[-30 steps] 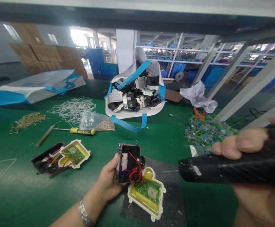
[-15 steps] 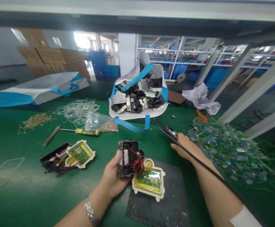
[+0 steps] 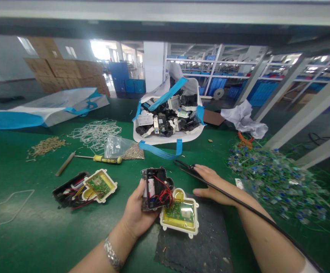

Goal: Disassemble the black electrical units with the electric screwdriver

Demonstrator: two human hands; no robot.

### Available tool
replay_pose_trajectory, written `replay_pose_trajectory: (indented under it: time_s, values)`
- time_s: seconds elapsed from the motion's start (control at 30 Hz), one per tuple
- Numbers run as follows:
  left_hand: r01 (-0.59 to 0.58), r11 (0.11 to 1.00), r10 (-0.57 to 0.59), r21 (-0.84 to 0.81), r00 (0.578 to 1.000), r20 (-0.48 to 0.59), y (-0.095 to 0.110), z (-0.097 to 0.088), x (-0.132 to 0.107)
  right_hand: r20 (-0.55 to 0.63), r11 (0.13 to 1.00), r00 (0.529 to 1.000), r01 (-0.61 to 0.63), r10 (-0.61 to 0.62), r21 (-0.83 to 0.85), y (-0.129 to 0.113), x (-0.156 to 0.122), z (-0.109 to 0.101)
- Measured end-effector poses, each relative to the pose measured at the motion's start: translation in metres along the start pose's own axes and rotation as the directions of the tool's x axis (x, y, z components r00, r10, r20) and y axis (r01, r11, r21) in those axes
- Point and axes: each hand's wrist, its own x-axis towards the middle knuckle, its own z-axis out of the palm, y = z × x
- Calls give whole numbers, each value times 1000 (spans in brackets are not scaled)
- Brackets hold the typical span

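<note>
My left hand (image 3: 138, 212) grips an open black plastic housing (image 3: 157, 191) with red and black wires and a white-labelled part inside. The wires lead to a white-rimmed cover (image 3: 179, 214) holding a green circuit board under yellowish clear filling, beside the housing over a dark mat (image 3: 193, 246). Just right of the cover is my right hand (image 3: 214, 185), palm down, thumb apart from the fingers. A black cord (image 3: 247, 206) loops past its fingertips and runs back along the forearm. The black corded tool it belongs to is mostly hidden beneath the hand.
A second opened housing (image 3: 71, 189) lies left, near a yellow-handled screwdriver (image 3: 106, 159). Behind stands a white bag (image 3: 167, 139) of device parts. White wire frames (image 3: 96, 132), small tan pieces (image 3: 47, 147) and a clear plastic bag (image 3: 116, 147) lie around. Green-wired pieces (image 3: 278, 182) heap at right.
My right hand has moved left and down toward the cover, carrying the corded tool, whose body has gone out of sight beneath it. My left hand keeps its hold on the housing.
</note>
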Motion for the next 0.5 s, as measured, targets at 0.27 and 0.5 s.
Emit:
replay_pose_trajectory:
  time_s: [0.27, 0.5]
  values:
    - [-100, 995, 100, -17, 995, -22, 4, 3, 0, -47, 228, 999, 42, 18, 973, -47, -28, 33]
    - [-79, 994, 76, -70, 996, -46, -1, 9, -2, -29, 100, 978, 51, -207, 994, -61, -46, 48]
